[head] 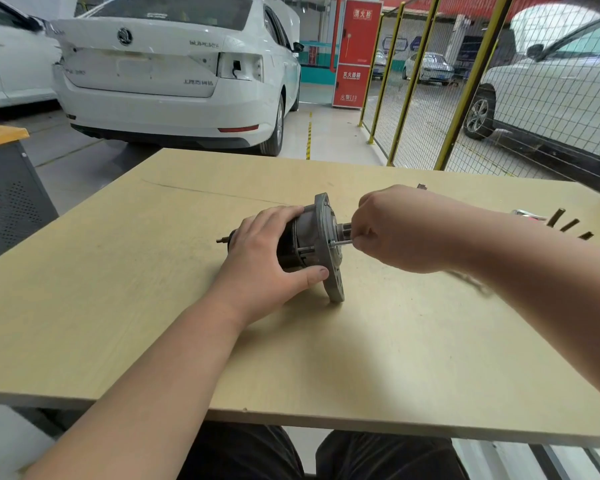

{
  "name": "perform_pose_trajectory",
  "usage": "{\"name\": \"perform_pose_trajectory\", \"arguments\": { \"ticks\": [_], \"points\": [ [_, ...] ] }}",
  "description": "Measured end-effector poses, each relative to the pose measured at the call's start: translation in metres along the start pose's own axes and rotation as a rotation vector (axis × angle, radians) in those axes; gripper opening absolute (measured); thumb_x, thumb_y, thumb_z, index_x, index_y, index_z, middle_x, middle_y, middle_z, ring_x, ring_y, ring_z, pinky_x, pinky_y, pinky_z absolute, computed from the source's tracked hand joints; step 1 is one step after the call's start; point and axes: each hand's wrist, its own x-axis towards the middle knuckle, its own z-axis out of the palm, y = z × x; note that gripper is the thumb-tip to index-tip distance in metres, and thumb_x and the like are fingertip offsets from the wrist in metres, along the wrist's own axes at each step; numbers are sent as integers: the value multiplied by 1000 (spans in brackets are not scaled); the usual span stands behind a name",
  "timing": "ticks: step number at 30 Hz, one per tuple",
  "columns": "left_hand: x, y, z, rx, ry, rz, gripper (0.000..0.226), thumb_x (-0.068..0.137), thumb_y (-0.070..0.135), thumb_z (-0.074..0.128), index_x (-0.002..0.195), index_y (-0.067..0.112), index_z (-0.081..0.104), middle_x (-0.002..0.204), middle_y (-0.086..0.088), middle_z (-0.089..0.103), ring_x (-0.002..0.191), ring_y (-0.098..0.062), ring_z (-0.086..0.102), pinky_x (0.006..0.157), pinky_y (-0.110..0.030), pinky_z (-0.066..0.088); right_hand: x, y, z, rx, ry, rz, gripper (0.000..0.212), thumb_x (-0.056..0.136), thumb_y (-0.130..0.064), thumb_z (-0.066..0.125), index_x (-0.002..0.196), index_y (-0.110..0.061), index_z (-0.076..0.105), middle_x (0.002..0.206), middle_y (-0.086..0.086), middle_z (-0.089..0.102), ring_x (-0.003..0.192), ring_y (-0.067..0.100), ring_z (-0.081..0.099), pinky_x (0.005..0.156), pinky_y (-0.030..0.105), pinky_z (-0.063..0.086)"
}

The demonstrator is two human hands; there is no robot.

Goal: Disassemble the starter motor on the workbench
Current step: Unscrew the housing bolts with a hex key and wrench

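My left hand (267,261) grips the black, grey-flanged starter motor (324,218); right hand (406,230), at 3 o'clock, pinches its steel bolt (341,242).

The left hand (267,258) covers most of the dark body of the starter motor (326,223). The right hand (402,230), at the motor's 3 o'clock, hides the outer end of a thin rod (340,242). At that wrist's 5 o'clock, a dark streak (471,284) is blurred. 3 dark pieces (568,224) at the 2 o'clock of the workbench (361,358) are too small to name.

Starter motor (305,237) on workbench (395,341), between the hands; car (174,71) behind.
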Motion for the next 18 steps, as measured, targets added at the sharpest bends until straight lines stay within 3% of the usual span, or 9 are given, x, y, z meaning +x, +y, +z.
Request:
{"name": "perform_pose_trajectory", "arguments": {
  "ticks": [3,5,7,9,14,16,18],
  "points": [
    [-2,3,2,-9,29,14,74,71,49,73,136,35,42,136,18,41,124,-6,31,108,-32,30,5,-3,-1,-72,-10,42,20,90,-25,47,86,-16,64,86,5,61,77,28,59,58,30,46],
    [-3,8,4,-14,94,52,66,75,47,66,136,31,47,140,11,42,126,-10,30,108,-31,28,7,-8,-4,-144,16,63,17,89,-22,51,74,-18,55,75,2,54,66,25,55,49,25,36],
    [-2,16,9,36,174,165,49,83,39,63,128,21,59,138,-2,48,125,-20,36,107,-36,32,7,-14,-5,-245,55,66,32,88,-21,53,61,-21,36,66,-2,44,54,19,45,44,23,25],
    [1,24,19,166,235,306,31,89,28,60,113,11,70,132,-12,56,119,-34,47,103,-46,38,9,-17,-6,-332,81,34,37,89,-20,53,61,-21,28,66,-5,40,50,16,37,43,24,21],
    [6,29,32,261,250,368,25,89,23,55,91,8,75,119,-11,64,107,-38,56,93,-49,45,10,-12,-4,-289,16,-21,5,92,-24,51,90,-19,52,89,-1,51,69,22,51,44,27,25],
    [7,27,31,209,267,370,24,89,22,58,89,6,75,110,-9,67,102,-36,57,89,-48,47,7,-7,-5,-205,-42,-49,15,94,-28,49,103,-18,57,94,-1,48,72,18,50,48,28,27],
    [9,29,31,146,287,373,19,87,19,63,86,4,75,100,-8,68,96,-35,57,85,-47,48,4,-3,-10,-170,-105,-86,21,97,-28,44,103,-14,58,95,0,49,73,12,50,53,27,32]
  ]
}}
